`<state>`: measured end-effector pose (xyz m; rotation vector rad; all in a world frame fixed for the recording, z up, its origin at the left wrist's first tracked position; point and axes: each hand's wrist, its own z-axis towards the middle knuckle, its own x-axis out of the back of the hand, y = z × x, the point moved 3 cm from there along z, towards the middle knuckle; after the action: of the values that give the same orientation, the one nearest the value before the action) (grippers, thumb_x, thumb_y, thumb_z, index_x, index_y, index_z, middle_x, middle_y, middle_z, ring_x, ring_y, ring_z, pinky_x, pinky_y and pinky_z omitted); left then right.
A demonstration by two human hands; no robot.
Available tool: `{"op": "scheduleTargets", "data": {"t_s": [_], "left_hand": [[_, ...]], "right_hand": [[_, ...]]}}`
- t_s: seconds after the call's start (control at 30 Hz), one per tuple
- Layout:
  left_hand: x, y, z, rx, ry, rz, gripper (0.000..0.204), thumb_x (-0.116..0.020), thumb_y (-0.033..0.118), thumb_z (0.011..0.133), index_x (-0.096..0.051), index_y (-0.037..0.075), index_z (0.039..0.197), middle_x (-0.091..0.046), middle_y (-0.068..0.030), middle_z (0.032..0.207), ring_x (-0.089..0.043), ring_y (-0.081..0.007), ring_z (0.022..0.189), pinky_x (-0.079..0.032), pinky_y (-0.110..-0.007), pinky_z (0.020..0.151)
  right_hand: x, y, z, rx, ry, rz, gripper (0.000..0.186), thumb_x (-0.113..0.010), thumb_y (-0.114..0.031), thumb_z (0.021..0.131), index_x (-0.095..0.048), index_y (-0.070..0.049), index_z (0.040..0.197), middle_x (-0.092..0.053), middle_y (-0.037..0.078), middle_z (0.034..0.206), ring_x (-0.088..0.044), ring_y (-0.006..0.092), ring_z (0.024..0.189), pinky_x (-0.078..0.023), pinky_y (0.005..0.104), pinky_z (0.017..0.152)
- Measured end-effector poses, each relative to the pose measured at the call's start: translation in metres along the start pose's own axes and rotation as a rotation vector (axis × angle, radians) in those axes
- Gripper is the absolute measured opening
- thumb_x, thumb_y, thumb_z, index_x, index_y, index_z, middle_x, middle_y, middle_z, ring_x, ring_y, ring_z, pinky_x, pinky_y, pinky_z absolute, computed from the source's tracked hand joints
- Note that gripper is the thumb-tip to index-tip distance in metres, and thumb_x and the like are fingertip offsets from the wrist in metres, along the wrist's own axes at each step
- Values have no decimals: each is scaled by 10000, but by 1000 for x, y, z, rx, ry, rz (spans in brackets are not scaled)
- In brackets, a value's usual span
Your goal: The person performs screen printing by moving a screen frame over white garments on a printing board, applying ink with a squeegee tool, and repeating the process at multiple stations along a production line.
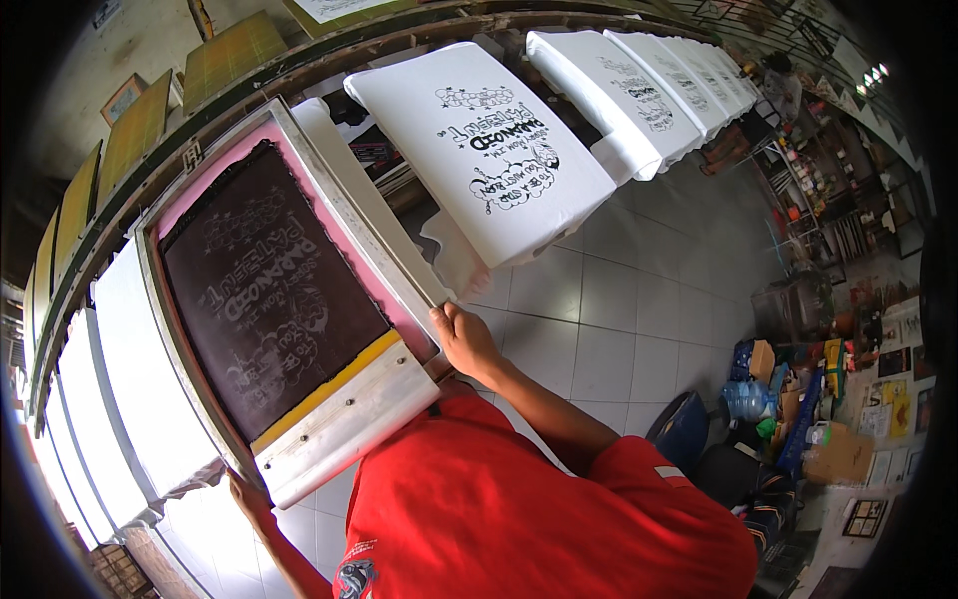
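Note:
A screen printing frame (163,299) lies in front of me over the row of boards, its pale rim round pink mesh and a dark stencil panel (264,270). Across its near end rests a wide metal squeegee (344,419) with a yellow blade edge. My right hand (464,337) is closed round the frame's near right corner. At the near left corner, my left hand (247,493) grips the rim, its fingers partly hidden by the frame. To the right, a white T-shirt (409,110) with a black print is stretched over a board.
More printed white shirts (639,90) run along the curved rail toward the far right. White shirt boards (160,369) stand on the left. Yellowish framed screens (235,60) lean behind the rail. A tiled floor (619,299), cardboard box (838,454) and loaded shelves (828,200) are at right.

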<state>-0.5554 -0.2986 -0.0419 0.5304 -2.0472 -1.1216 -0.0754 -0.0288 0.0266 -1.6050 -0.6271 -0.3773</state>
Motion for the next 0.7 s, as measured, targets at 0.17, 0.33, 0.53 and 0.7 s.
{"op": "scheduleTargets", "data": {"t_s": [0.17, 0.33, 0.53, 0.7], "left_hand": [[22, -55, 31, -81, 69, 137, 539, -354, 367, 1047, -493, -61, 1344, -547, -216, 1325, -538, -304, 1183, -392, -357, 1017], [-1, 8, 4, 87, -9, 157, 545, -390, 407, 1042, -592, -74, 1201, -657, -157, 1051, -582, -196, 939, -453, -315, 839], [-16, 16, -5, -84, 19, -17, 499, -377, 380, 1050, -612, -56, 993, -558, -55, 760, -474, -132, 702, -416, -311, 639], [-27, 33, -4, -156, 31, 10, 521, -368, 390, 1052, -579, -51, 872, -534, -74, 720, -453, -138, 668, -400, -328, 606]], "right_hand": [[-6, 0, 0, 63, 49, -65, 433, -396, -376, 1020, -551, 1, 874, -615, 260, 757, -599, 473, 770, -460, 529, 687], [0, 7, -9, 23, 93, -90, 414, -401, -348, 1016, -573, 4, 881, -610, 289, 772, -596, 490, 794, -457, 538, 689], [5, 7, -10, 60, 132, -97, 465, -400, -372, 1025, -571, 30, 866, -596, 288, 760, -585, 492, 773, -444, 510, 654], [-1, 12, -3, 70, 122, -91, 497, -380, -403, 1029, -565, 30, 870, -600, 280, 810, -580, 486, 812, -440, 501, 690]]}}
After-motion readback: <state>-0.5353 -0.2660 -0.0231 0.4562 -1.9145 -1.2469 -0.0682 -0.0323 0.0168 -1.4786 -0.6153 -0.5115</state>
